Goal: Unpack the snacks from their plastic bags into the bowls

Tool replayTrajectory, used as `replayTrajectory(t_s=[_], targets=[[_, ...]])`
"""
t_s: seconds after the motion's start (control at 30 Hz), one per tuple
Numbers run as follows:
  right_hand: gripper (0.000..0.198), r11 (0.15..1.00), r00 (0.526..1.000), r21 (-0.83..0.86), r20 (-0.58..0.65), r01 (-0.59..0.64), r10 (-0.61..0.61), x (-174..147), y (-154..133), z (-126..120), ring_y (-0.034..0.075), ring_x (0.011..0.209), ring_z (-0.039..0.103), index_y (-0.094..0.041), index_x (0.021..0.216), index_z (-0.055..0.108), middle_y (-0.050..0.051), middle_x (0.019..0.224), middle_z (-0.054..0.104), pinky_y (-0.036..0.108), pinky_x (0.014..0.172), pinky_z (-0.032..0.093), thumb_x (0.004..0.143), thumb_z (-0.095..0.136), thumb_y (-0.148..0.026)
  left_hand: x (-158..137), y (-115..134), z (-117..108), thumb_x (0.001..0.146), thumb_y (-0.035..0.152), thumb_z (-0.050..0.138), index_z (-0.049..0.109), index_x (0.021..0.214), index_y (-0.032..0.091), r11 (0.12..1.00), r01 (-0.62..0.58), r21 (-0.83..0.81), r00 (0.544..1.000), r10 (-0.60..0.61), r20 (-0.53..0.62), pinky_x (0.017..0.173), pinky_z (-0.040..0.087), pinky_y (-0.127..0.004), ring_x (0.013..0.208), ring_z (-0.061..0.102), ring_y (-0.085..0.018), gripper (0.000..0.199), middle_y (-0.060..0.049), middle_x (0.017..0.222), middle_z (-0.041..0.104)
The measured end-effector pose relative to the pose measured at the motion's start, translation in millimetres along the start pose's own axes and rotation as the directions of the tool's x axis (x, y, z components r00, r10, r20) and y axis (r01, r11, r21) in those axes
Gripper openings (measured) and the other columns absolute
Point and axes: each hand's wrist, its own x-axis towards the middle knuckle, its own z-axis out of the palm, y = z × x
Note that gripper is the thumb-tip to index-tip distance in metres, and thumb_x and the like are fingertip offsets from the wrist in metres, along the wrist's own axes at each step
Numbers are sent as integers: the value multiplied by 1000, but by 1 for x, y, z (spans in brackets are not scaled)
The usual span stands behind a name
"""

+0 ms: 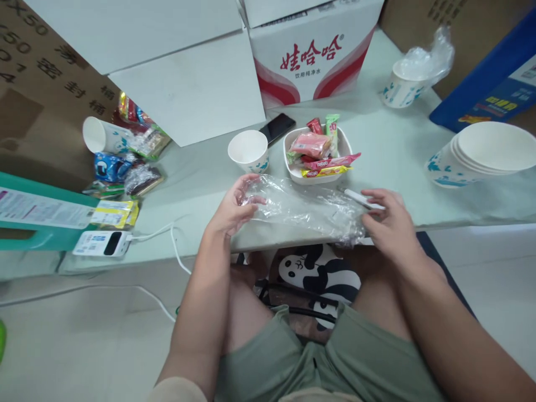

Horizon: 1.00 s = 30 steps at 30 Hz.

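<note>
A crinkled clear plastic bag [305, 206] stretches along the table's front edge between my hands. My left hand [237, 205] has its curled fingers on the bag's left end. Between the thumb and fingers of my right hand [389, 220] is a slim white pen-like stick [360, 199], beside the bag's right end. Behind the bag stands a white bowl [318, 179] with several wrapped snacks, pink, green and yellow among them. A white paper cup [250, 152] with a blue pattern stands upright to the left of the bowl.
A dark phone [278, 128] lies behind the cup. Stacked paper cups [473, 159] stand at right, with another cup [402, 89] holding plastic wrap farther back. Left are a tipped cup [104, 135], snack packets and a white power bank [103, 244] with cable. Boxes [314, 67] line the back.
</note>
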Motion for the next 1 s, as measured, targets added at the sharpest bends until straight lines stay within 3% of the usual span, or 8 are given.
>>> replayTrajectory(t_s=[0.1, 0.23, 0.3, 0.37, 0.43, 0.6, 0.83, 1.0], targets=[[32, 987, 975, -113, -173, 118, -136, -4, -23, -13, 29, 114, 61, -23, 108, 70, 12, 119, 63, 51, 97, 53, 76, 62, -21, -4, 2, -6, 54, 10, 79, 65, 121, 29, 998, 30, -51, 990, -23, 140, 32, 21, -13, 78, 66, -14, 71, -9, 148, 48], [44, 970, 948, 171, 237, 174, -212, 1, -63, 4, 27, 115, 65, -25, 123, 64, 10, 124, 69, 49, 103, 52, 80, 72, -32, -8, -1, -12, 56, 10, 79, 69, 121, 27, 995, 52, -82, 939, -21, 345, 39, 34, -18, 68, 64, -11, 68, -12, 144, 55], [60, 960, 844, 279, 514, 6, -155, 4, -72, 28, 27, 110, 68, -24, 126, 62, 11, 123, 71, 45, 94, 57, 70, 80, -36, -8, -2, -14, 58, 10, 80, 68, 122, 28, 996, 68, -57, 901, -37, 432, 48, 44, -22, 68, 64, -11, 68, -12, 140, 59], [40, 934, 665, 270, 745, -234, -49, 6, -72, 53, 21, 78, 71, -20, 106, 68, 8, 92, 75, 36, 67, 59, 71, 77, -38, -7, -1, -15, 59, 10, 83, 63, 130, 33, 995, 76, -59, 897, -42, 439, 58, 51, -25, 76, 69, -15, 77, -10, 138, 62], [21, 896, 607, 245, 794, -370, 34, 4, -67, 69, 14, 53, 61, -19, 85, 65, 3, 70, 69, 29, 50, 50, 76, 70, -38, -5, -3, -13, 63, 19, 87, 58, 135, 37, 985, 37, -167, 951, 17, 310, 70, 55, -27, 94, 71, -19, 80, -6, 136, 64], [29, 794, 850, 457, 510, -401, 135, 0, -57, 73, 13, 52, 65, -22, 85, 55, 0, 70, 71, 26, 51, 51, 77, 71, -45, -2, -20, 16, 66, 63, 83, 65, 121, 23, 944, 63, -325, 983, -3, 181, 99, 53, -36, 121, 66, -26, 70, -12, 129, 69], [30, 789, 880, 497, 462, -360, 110, 4, -52, 68, 15, 50, 64, -24, 99, 61, -4, 57, 67, 28, 54, 52, 85, 66, -50, 1, -30, 51, 81, 52, 76, 67, 102, 18, 989, 52, 138, 972, -82, 222, 48, 43, -22, 46, 60, -12, 41, 4, 57, 64], [13, 664, 853, 609, 514, -434, 87, 14, -44, 55, 16, 61, 67, -23, 78, 70, 1, 70, 72, 31, 62, 54, 73, 68, -34, 1, -22, 48, 72, 39, 80, 71, 77, 17, 999, -51, 10, 990, 50, 131, 53, 44, -23, 51, 57, -10, 24, 2, 60, 64]])
